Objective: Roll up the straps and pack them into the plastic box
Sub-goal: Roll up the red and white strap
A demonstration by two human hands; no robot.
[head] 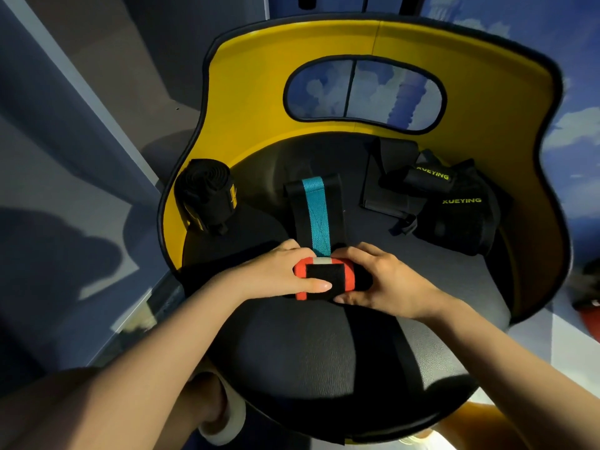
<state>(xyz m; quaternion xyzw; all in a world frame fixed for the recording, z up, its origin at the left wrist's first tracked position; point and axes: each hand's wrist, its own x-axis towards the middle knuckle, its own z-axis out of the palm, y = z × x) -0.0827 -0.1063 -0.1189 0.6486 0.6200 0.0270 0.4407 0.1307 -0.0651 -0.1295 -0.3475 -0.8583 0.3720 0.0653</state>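
A black strap with a teal stripe (316, 212) lies on the dark seat of a yellow-backed chair (311, 345). Its near end is wound into a black and orange roll (324, 279). My left hand (279, 272) grips the roll's left end, thumb lying across the front. My right hand (386, 280) grips the right end, fingers curled over the top. A finished black roll with yellow markings (207, 194) stands at the seat's left rim. No plastic box is in view.
A heap of black XUEYING-branded straps and pads (454, 203) lies at the seat's right rear, beside a flat black piece (386, 180). The yellow chair back (259, 92) curves round the seat. My feet (214, 410) show below the seat's front edge.
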